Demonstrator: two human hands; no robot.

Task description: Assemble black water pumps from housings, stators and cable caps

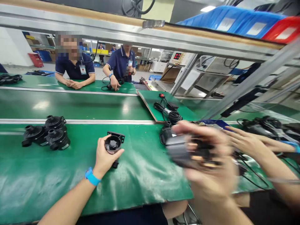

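My left hand (103,157), with a blue band at the wrist, is closed around a black round pump housing (113,144). The housing's open top faces up, showing a hub inside, and a flat bracket with holes sticks out behind it. Off to the right, my right hand (214,176) is raised above the table and smeared by motion. Its fingers wrap a dark cylindrical motor part (179,150) with copper-coloured windings. Behind that part, a black pump (167,133) is partly hidden.
Several black pumps (57,135) stand at left on the green mat (140,175). Coiled cable (174,115) lies on a raised green board. A co-worker's hands (248,142) work close by at right, beside black cables (264,128). Two people sit across the bench. A metal shelf beam (105,32) crosses overhead.
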